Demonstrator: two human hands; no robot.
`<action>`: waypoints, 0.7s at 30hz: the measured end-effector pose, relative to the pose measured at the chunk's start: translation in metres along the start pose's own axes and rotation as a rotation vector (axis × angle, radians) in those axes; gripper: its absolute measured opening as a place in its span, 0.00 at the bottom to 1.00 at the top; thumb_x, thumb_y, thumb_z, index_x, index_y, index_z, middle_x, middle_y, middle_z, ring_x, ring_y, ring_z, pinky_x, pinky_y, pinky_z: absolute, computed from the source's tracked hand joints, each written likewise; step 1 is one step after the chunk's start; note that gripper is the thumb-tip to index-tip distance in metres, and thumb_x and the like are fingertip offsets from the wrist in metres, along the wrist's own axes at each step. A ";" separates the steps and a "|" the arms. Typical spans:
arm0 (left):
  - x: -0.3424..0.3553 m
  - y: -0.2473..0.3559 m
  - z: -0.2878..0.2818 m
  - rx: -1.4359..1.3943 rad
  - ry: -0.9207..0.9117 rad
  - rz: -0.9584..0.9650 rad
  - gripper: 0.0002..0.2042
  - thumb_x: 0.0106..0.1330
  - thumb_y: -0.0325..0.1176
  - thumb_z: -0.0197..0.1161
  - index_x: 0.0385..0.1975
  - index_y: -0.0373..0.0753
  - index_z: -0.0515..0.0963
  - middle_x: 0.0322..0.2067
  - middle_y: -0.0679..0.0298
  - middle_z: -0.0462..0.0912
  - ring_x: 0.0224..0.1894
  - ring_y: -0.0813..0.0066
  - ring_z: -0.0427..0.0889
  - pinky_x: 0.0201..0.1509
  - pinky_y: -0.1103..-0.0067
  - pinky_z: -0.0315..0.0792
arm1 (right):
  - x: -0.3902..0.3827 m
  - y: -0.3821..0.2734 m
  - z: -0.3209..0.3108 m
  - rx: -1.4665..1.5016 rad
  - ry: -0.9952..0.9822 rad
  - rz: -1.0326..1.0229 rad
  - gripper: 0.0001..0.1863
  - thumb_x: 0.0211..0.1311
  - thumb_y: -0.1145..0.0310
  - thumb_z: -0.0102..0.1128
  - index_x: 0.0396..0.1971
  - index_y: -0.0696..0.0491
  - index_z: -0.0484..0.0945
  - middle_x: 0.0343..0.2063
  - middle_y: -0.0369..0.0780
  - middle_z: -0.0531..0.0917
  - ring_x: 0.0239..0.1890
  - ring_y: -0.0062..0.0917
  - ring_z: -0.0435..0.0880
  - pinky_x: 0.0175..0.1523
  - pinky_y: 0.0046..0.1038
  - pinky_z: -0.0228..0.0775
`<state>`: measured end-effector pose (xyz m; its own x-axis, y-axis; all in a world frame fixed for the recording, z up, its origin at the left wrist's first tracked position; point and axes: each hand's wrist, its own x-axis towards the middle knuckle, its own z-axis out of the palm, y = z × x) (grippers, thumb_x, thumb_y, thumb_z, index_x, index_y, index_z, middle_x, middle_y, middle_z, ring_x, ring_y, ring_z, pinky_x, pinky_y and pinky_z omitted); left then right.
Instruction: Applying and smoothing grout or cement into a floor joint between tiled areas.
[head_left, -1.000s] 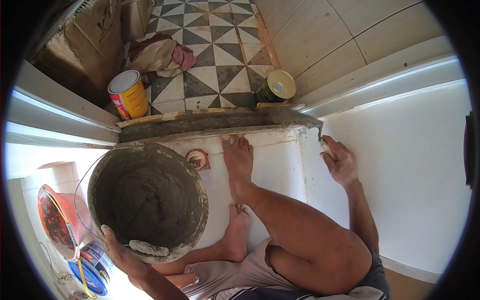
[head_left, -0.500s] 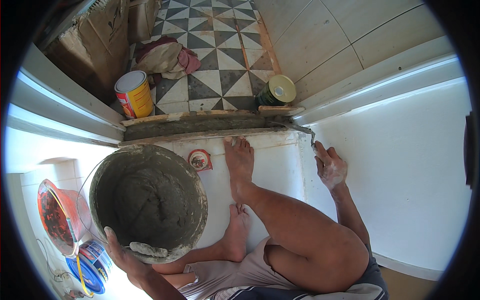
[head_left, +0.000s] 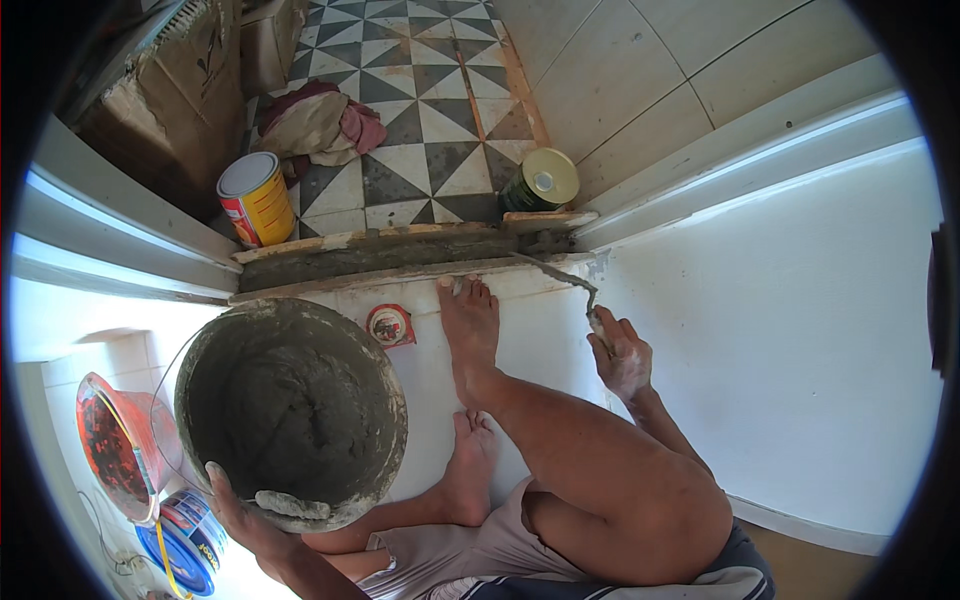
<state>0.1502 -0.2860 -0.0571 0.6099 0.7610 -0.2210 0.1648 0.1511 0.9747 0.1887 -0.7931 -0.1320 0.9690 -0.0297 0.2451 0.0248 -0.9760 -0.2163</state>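
Gripping the handle of a mortar-smeared trowel, the right hand has its fingers curled round it beside the white wall. The trowel's tip points leftward at the right part of a strip of grey mortar lying between two boards across the doorway; whether the blade touches it, I cannot tell. The left hand lies against the near left side of a large bucket lined with wet grey mix; how tightly it holds, I cannot tell, as most of its fingers are hidden. A red tape measure sits on the floor between the bucket and a bare foot. Beyond the strip stand a yellow-and-red can and a dark can with a pale lid, with crumpled cloths on the patterned tiles.
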 end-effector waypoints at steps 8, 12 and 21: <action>0.000 -0.004 -0.005 0.022 0.016 -0.006 0.25 0.78 0.42 0.57 0.62 0.24 0.74 0.61 0.50 0.78 0.61 0.62 0.77 0.68 0.69 0.67 | -0.015 0.040 0.003 -0.091 0.072 0.023 0.30 0.61 0.70 0.69 0.64 0.47 0.75 0.29 0.43 0.81 0.25 0.40 0.83 0.31 0.37 0.77; 0.002 -0.008 -0.009 0.047 0.057 -0.006 0.26 0.77 0.42 0.57 0.62 0.24 0.74 0.61 0.51 0.78 0.61 0.63 0.77 0.68 0.70 0.67 | 0.040 -0.054 0.030 -0.030 0.017 0.178 0.29 0.69 0.58 0.53 0.67 0.54 0.70 0.47 0.47 0.76 0.45 0.39 0.76 0.51 0.37 0.66; -0.001 -0.023 -0.020 -0.238 -0.094 -0.045 0.23 0.80 0.41 0.52 0.64 0.28 0.72 0.61 0.55 0.78 0.62 0.65 0.78 0.69 0.69 0.67 | 0.062 -0.140 0.226 0.331 -0.391 0.525 0.43 0.79 0.39 0.32 0.70 0.67 0.62 0.70 0.54 0.68 0.74 0.39 0.63 0.79 0.35 0.43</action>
<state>0.1301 -0.2774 -0.0782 0.6770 0.6900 -0.2561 0.0131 0.3366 0.9416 0.3013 -0.6097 -0.3004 0.8889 -0.3359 -0.3114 -0.4540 -0.7360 -0.5022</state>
